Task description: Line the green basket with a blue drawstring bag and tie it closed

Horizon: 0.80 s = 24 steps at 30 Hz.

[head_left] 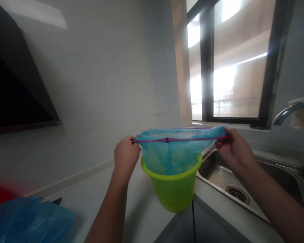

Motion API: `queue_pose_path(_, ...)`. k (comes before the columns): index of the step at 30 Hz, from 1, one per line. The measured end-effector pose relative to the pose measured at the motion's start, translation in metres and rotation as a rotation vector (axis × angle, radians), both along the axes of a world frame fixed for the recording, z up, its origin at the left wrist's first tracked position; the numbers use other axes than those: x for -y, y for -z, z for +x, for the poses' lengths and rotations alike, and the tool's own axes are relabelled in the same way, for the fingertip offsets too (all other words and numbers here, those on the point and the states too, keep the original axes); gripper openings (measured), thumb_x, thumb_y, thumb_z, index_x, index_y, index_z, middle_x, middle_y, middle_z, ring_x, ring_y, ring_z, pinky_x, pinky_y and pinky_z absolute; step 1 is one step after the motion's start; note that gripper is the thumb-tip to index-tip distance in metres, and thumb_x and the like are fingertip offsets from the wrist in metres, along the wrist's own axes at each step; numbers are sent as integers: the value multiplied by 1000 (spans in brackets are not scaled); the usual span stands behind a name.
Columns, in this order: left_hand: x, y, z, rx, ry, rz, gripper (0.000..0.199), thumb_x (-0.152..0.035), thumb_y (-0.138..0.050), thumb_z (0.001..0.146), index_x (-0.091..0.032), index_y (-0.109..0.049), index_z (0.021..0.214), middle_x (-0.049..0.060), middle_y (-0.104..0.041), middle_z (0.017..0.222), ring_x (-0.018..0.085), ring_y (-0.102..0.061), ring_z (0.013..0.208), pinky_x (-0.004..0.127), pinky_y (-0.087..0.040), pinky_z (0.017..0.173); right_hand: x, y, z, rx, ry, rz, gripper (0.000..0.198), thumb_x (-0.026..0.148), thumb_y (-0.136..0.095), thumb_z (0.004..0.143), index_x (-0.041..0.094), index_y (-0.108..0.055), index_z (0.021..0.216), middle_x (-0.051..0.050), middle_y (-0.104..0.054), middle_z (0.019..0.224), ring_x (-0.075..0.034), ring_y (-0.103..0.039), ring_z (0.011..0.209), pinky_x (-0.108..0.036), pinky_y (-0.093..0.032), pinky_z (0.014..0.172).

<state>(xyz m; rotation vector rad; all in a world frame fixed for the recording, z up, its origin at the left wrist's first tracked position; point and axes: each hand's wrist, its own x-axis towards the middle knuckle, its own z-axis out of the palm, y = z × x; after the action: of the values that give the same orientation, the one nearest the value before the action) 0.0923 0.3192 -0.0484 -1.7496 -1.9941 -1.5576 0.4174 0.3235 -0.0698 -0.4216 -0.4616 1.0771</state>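
A thin blue garbage bag (pixel 171 153) with a pink drawstring rim is stretched between my two hands. Its lower part hangs inside a lime-green slatted plastic basket (pixel 176 189) that stands upright at the counter's corner. My left hand (pixel 126 152) pinches the left end of the bag's rim, above and beside the basket. On the other side my right hand (pixel 234 146) grips the right end of the rim, over the sink's near edge. The bag's mouth is pulled wide and sits above the basket's rim. How far down the bag reaches is hidden by the basket wall.
To the right is a stainless steel sink (pixel 223 173) with a chrome faucet (pixel 288 113). Crumpled blue plastic (pixel 31 221) lies on the white counter (pixel 96 192) at lower left, near a red item (pixel 0 195). A dark range hood (pixel 17 77) hangs upper left.
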Motion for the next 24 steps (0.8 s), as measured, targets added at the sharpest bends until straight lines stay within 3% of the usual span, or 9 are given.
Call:
queue_pose_path(2, -9, 1, -4, 250, 234, -81, 5, -24, -62, 70, -20, -62, 73, 4, -67, 65, 21, -60, 60, 30, -37, 62, 0, -2, 2, -24, -17, -4, 18, 14, -67, 79, 20, -55, 66, 6, -55, 59, -6, -52, 50, -15, -45, 40)
queue_pose_path(4, -14, 0, -6, 452, 449, -123, 21, -25, -69, 63, -18, -66, 82, 6, -71, 76, 22, -65, 70, 31, -44, 68, -1, -3, 4, -18, -48, -14, 18, 16, -66, 80, 19, -56, 66, 5, -55, 58, -6, -51, 49, -16, -44, 40)
queue_pose_path(7, -17, -2, -9, 637, 573, -99, 30, -28, -72, 57, -15, -70, 84, 7, -72, 83, 22, -66, 81, 32, -48, 74, -2, -2, 3, 41, -104, -24, 9, 19, -67, 80, 16, -63, 73, 3, -57, 62, -6, -50, 50, -15, -41, 38)
queue_pose_path(9, -17, -2, -9, 728, 561, 3, 28, -32, -72, 58, -14, -69, 79, 6, -70, 80, 20, -64, 79, 30, -48, 72, -2, -1, 2, 76, -104, -21, 5, 14, -66, 77, 14, -68, 82, 2, -56, 63, -6, -49, 51, -13, -40, 39)
queue_pose_path(11, -17, -3, -9, 781, 532, 122, 30, -33, -75, 57, -14, -66, 78, 4, -68, 76, 17, -62, 73, 28, -47, 68, -1, 0, 1, 102, -79, -16, 19, 9, -63, 74, 13, -70, 91, 2, -56, 63, -6, -47, 50, -13, -40, 40)
queue_pose_path(15, -18, -5, -7, 844, 505, 280, 46, -18, -77, 50, -18, -56, 91, -2, -64, 71, 14, -60, 66, 26, -46, 64, 1, 3, 0, 166, -73, 6, 33, 9, -60, 68, 12, -70, 99, 4, -49, 57, -6, -40, 46, -14, -40, 41)
queue_pose_path(17, -20, -5, -8, 846, 531, 276, 49, -11, -71, 48, -18, -55, 94, -3, -62, 72, 13, -59, 65, 24, -44, 61, 1, 4, 0, 202, -19, 51, 32, 10, -61, 66, 14, -70, 96, 6, -46, 54, -6, -38, 45, -15, -38, 40)
queue_pose_path(20, -26, -2, -13, 782, 514, 232, 44, -10, -61, 47, -16, -60, 90, -3, -58, 70, 11, -53, 59, 22, -38, 55, 1, 5, 0, 212, 179, 110, 22, 8, -61, 65, 18, -68, 83, 5, -48, 56, -7, -41, 48, -16, -37, 40)
queue_pose_path(24, -32, 4, -21, 504, 261, 278, 29, -15, -57, 57, -17, -62, 85, -1, -56, 70, 13, -51, 60, 25, -38, 57, 0, 6, 2, 182, 335, 86, 20, 1, -58, 64, 20, -60, 65, 2, -55, 64, -9, -52, 59, -18, -48, 49)
